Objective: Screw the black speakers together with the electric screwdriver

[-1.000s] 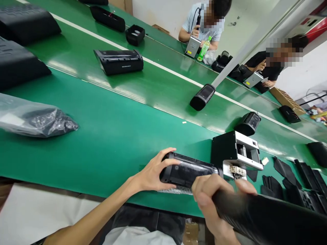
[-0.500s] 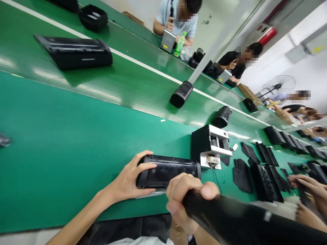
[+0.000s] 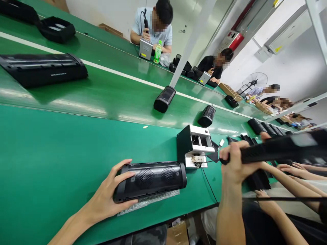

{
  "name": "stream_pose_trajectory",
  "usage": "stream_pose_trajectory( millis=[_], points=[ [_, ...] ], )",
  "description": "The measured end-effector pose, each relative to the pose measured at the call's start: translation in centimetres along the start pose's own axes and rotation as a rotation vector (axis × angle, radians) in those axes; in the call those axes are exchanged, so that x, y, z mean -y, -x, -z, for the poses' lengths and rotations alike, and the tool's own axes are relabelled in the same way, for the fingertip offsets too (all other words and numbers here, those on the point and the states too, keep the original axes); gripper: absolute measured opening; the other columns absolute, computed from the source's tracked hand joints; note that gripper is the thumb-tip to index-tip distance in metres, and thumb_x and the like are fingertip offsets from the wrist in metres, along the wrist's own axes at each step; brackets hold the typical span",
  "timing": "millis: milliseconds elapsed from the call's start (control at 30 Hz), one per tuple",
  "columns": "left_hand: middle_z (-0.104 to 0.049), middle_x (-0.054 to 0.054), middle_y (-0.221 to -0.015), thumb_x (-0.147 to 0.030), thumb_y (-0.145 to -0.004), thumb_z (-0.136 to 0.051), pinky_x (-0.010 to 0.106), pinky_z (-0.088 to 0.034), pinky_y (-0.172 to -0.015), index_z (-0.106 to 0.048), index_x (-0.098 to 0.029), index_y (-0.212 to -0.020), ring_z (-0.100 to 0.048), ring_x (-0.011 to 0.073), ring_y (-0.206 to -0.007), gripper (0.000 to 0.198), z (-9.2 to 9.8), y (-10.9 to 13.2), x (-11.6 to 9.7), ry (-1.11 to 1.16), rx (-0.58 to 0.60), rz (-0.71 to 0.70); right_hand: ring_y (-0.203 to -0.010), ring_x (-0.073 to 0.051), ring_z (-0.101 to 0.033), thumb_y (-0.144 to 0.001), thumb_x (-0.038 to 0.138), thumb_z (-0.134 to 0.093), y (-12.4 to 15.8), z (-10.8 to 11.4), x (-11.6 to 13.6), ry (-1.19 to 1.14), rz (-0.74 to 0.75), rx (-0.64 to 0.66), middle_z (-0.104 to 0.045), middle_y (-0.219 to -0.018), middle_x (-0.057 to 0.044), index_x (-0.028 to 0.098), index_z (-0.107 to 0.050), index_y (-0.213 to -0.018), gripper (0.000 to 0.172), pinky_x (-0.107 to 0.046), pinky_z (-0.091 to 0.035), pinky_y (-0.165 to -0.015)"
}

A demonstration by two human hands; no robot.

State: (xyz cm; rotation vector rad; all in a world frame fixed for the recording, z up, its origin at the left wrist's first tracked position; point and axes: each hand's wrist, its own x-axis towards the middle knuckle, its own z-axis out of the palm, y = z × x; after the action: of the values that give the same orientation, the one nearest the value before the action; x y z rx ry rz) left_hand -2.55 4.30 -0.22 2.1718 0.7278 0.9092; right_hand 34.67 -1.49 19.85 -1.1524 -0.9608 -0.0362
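Nearest the camera, the left hand [image 3: 107,200] is wrapped around the left end of a black cylindrical speaker [image 3: 150,179], thumb on top and fingers curled underneath. The speaker lies on its side on a strip of bubble wrap [image 3: 149,200] at the near edge of the green surface [image 3: 51,153]. The right hand [image 3: 236,163] is raised and closed in a fist around one end of a long black part [image 3: 281,149] that reaches off to the right. Just beyond the speaker stands a small black and white machine [image 3: 195,146]. Further out, two more speakers [image 3: 165,98] lie on the belt, and people sit working along the far side.
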Motion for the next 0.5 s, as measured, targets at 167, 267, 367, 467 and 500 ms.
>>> stream_pose_trajectory(
  millis=[167, 267, 367, 467, 500],
  points=[
    [-0.035, 0.015, -0.177, -0.039, -0.103, -0.081, 0.059, -0.059, -0.118, -0.049, -0.036, -0.156, -0.051, 0.0419, -0.158, 0.062, 0.1, -0.1, -0.3, 0.02, 0.013, -0.007, -0.039, -0.011, -0.043, -0.092, 0.02, -0.088, 1.7, 0.2, -0.9, -0.04, -0.066, 0.092, -0.056, -0.067, 0.015, 0.033, -0.053, -0.145, 0.064, -0.024, -0.043, -0.042],
    [-0.034, 0.017, -0.176, -0.04, -0.102, -0.082, 0.058, -0.059, -0.118, -0.048, -0.035, -0.157, -0.051, 0.0418, -0.158, 0.064, -0.1, -0.2, -0.3, 0.039, 0.022, -0.009, -0.037, -0.011, -0.041, -0.09, 0.017, -0.088, 3.3, 1.3, 2.2, -0.053, -0.146, 0.141, -0.055, -0.066, 0.013, 0.033, -0.062, -0.133, 0.053, -0.024, -0.042, -0.039],
    [-0.033, 0.018, -0.176, -0.041, -0.101, -0.083, 0.059, -0.059, -0.118, -0.047, -0.034, -0.158, -0.052, 0.0419, -0.157, 0.067, -0.3, -0.3, -0.3, 0.067, 0.019, -0.041, -0.035, -0.01, -0.035, -0.091, 0.023, -0.087, 4.5, 1.3, 5.8, -0.071, -0.184, 0.202, -0.049, -0.06, 0.012, 0.026, -0.064, -0.091, 0.023, -0.026, -0.04, -0.037],
    [-0.033, 0.019, -0.176, -0.039, -0.101, -0.084, 0.058, -0.059, -0.116, -0.047, -0.034, -0.158, -0.053, 0.042, -0.155, 0.069, -0.3, -0.5, -0.5, 0.064, 0.012, -0.043, -0.034, -0.009, -0.021, -0.089, 0.028, -0.084, 5.4, 0.2, 8.7, -0.096, -0.203, 0.124, -0.032, -0.057, 0.011, 0.023, -0.047, -0.069, 0.043, -0.031, -0.03, -0.034],
    [-0.033, 0.019, -0.176, -0.038, -0.1, -0.085, 0.058, -0.06, -0.116, -0.046, -0.034, -0.158, -0.054, 0.0419, -0.155, 0.07, -0.3, -0.6, -0.6, 0.057, 0.015, -0.041, -0.035, -0.009, -0.018, -0.089, 0.028, -0.083, 5.5, 0.0, 9.2, -0.108, -0.213, 0.079, -0.028, -0.058, 0.01, 0.023, -0.044, -0.069, 0.044, -0.033, -0.027, -0.034]
  ],
)
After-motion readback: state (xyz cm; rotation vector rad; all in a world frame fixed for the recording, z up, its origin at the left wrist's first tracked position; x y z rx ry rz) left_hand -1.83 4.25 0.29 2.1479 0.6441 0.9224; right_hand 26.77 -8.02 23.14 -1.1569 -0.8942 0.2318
